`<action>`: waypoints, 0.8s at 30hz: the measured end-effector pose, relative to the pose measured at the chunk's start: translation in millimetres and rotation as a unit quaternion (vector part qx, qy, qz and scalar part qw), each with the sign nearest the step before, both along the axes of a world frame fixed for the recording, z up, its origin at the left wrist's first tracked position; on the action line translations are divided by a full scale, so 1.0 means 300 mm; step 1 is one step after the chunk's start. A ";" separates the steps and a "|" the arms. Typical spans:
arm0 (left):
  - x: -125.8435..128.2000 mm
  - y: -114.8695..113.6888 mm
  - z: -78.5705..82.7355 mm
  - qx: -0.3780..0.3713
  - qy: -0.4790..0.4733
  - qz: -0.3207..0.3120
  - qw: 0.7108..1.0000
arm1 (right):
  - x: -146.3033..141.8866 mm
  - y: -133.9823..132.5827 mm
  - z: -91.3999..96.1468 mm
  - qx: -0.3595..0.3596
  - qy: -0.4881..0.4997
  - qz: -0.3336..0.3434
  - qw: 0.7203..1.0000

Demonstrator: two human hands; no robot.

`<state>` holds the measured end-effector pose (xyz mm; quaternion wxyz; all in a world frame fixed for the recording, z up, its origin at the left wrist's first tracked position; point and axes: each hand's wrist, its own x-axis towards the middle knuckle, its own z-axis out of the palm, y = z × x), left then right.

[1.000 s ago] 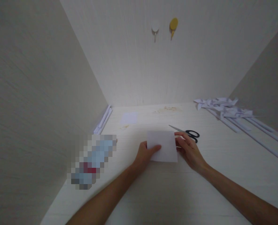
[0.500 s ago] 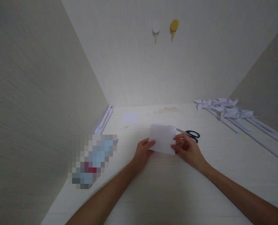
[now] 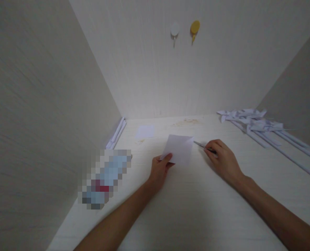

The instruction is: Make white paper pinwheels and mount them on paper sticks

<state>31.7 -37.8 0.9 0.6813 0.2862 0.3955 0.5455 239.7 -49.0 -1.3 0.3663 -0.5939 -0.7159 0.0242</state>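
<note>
A square piece of white paper [image 3: 179,148] is pinched at its lower left by my left hand [image 3: 160,169], thumb on top and fingers beneath. The paper is slightly tilted. To its right, my right hand [image 3: 221,158] is closed around the dark handles of a pair of scissors [image 3: 202,145]. The blades point left, their tip close to the paper's upper right edge. How far the fingers reach into the handle loops is hidden.
Another white paper square [image 3: 145,131] lies behind on the white table [image 3: 186,212], near some small tan strands [image 3: 139,142]. Rolled paper sticks [image 3: 116,134] rest at the left wall. Several paper-topped sticks [image 3: 265,125] lie right. A pixelated object [image 3: 109,176] is at left.
My right hand has let go of the paper and taken hold of the scissors, which lay on the table behind it. The paper now hangs from my left hand alone, slightly turned.
</note>
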 end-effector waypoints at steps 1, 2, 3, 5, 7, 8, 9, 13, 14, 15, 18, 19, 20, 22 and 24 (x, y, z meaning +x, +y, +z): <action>-0.003 0.002 0.000 0.000 0.004 0.002 1.000 | 0.026 0.012 -0.004 0.005 -0.040 -0.034 0.999; -0.006 0.003 -0.001 0.001 0.007 0.002 1.000 | 0.050 0.023 -0.012 -0.004 -0.077 -0.058 0.995; -0.008 0.003 -0.001 0.003 0.009 -0.002 1.000 | 0.069 0.034 -0.021 -0.018 -0.100 -0.075 0.992; -0.011 0.002 -0.001 0.015 0.013 -0.011 1.000 | 0.095 0.049 -0.039 -0.059 -0.120 -0.069 0.989; -0.014 0.000 0.001 0.028 0.018 -0.016 0.999 | 0.107 0.057 -0.052 -0.092 -0.116 -0.060 0.987; -0.016 -0.001 0.003 0.031 0.022 -0.013 0.999 | 0.110 0.058 -0.054 -0.103 -0.110 -0.059 0.987; -0.018 -0.001 0.004 0.032 0.027 -0.008 0.999 | 0.111 0.057 -0.053 -0.111 -0.104 -0.060 0.987; -0.026 0.005 0.007 0.027 0.043 0.019 0.999 | 0.117 0.037 -0.038 -0.133 -0.120 -0.063 0.982; -0.027 0.008 0.008 0.025 0.045 0.029 0.998 | 0.120 0.031 -0.035 -0.136 -0.140 -0.066 0.979; -0.027 0.012 0.010 0.025 0.048 0.040 0.998 | 0.124 0.026 -0.033 -0.137 -0.164 -0.072 0.974; -0.026 0.028 0.026 0.029 0.054 0.072 0.996 | 0.134 0.020 -0.032 -0.136 -0.192 -0.097 0.967; -0.025 0.035 0.036 0.033 0.053 0.079 0.995 | 0.135 0.021 -0.032 -0.137 -0.168 -0.101 0.971; -0.023 0.042 0.048 0.039 0.050 0.084 0.994 | 0.133 0.024 -0.030 -0.139 -0.121 -0.099 0.978; -0.018 0.058 0.076 0.055 0.043 0.093 0.993 | 0.115 0.029 -0.021 -0.139 0.034 -0.076 0.987; -0.011 0.070 0.101 0.075 0.038 0.103 0.991 | 0.072 0.029 -0.005 -0.139 0.228 -0.022 0.963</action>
